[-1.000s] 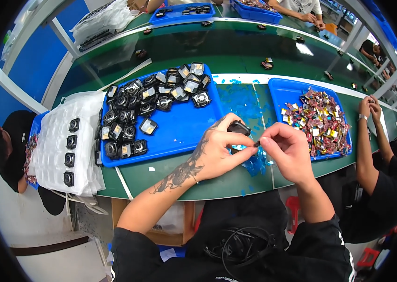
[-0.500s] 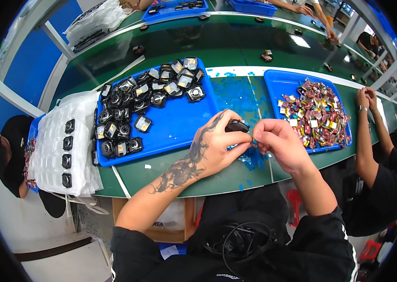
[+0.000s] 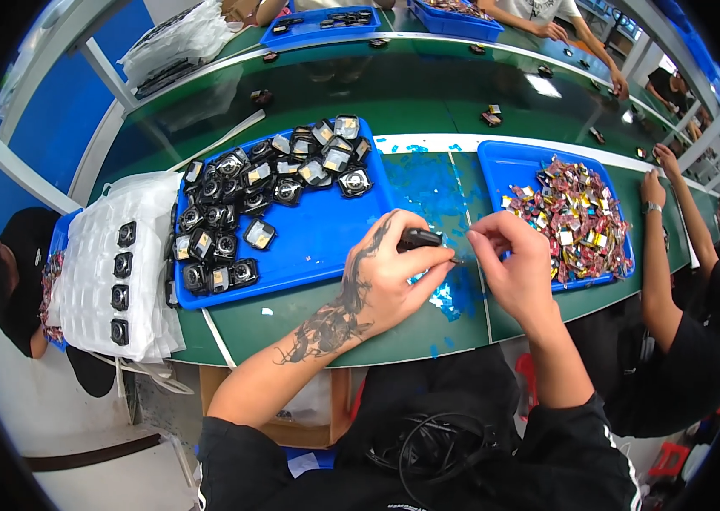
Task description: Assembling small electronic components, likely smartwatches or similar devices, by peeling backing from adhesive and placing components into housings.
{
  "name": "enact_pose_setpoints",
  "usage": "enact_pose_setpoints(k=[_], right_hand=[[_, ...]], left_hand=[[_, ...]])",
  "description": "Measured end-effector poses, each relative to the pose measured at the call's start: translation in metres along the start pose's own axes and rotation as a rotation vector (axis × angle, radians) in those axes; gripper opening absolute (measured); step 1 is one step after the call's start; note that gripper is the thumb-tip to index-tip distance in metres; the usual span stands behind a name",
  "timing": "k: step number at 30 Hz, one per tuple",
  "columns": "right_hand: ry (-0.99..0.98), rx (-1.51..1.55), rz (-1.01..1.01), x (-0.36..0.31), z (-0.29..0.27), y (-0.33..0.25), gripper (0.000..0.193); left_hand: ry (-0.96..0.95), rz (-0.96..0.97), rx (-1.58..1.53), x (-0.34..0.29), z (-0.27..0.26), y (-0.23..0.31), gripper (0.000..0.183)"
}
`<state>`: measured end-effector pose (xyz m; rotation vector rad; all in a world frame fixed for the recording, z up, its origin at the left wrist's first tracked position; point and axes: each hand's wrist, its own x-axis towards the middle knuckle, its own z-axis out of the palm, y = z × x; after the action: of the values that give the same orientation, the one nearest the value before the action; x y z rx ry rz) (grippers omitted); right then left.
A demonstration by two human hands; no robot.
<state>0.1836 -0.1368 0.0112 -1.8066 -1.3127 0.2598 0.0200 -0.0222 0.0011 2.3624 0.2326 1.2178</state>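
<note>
My left hand [image 3: 395,266], with a dark tattoo running up its forearm, grips a small black device housing [image 3: 419,239]. Its thumb and forefinger pinch together at the housing's near end, where a small dark tip pokes out. Just to the right, apart from the housing, is my right hand [image 3: 515,266], its thumb and forefinger curled together in a pinch. Whatever lies between those fingertips is too small or hidden to name. Bits of blue film [image 3: 449,302] are scattered on the green table below and beyond my hands.
A blue tray [image 3: 326,234] at left holds several black square modules. At right, another blue tray [image 3: 489,162] carries a heap of small wrapped parts. Far left, a white blister tray [image 3: 91,255] holds several modules. Beyond runs a green conveyor [image 3: 334,94]; co-workers' arms [image 3: 656,264] are at right.
My right hand has drawn away from the housing, up and to the right, opening a gap between the hands. The housing has tilted slightly in my left hand, and the view has shifted slightly.
</note>
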Motion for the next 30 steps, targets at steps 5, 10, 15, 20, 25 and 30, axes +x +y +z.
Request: enact_pose_setpoints(k=[5,10,15,20,25,30], right_hand=[[0.002,0.587,-0.021,-0.012,0.013,-0.014,0.018],[0.215,0.64,-0.063,-0.009,0.019,-0.017,0.01],[0.143,0.667,0.0,-0.007,0.01,-0.015,0.013],[0.097,0.787,0.116,-0.011,0.015,-0.02,0.013],[0.029,0.836,0.143,-0.014,0.023,-0.02,0.014],[0.095,0.867,0.202,-0.023,0.02,-0.017,0.014]], left_hand=[[-0.079,-0.343,-0.32,0.0,0.0,0.002,0.011],[-0.172,-0.523,-0.573,0.001,0.001,0.003,0.026],[-0.06,-0.713,-0.954,0.004,0.0,-0.004,0.036],[-0.09,-0.527,-0.665,0.004,-0.004,-0.005,0.014],[-0.071,-0.555,-0.703,0.001,-0.003,-0.004,0.011],[-0.003,-0.262,-0.069,0.002,-0.006,-0.005,0.01]])
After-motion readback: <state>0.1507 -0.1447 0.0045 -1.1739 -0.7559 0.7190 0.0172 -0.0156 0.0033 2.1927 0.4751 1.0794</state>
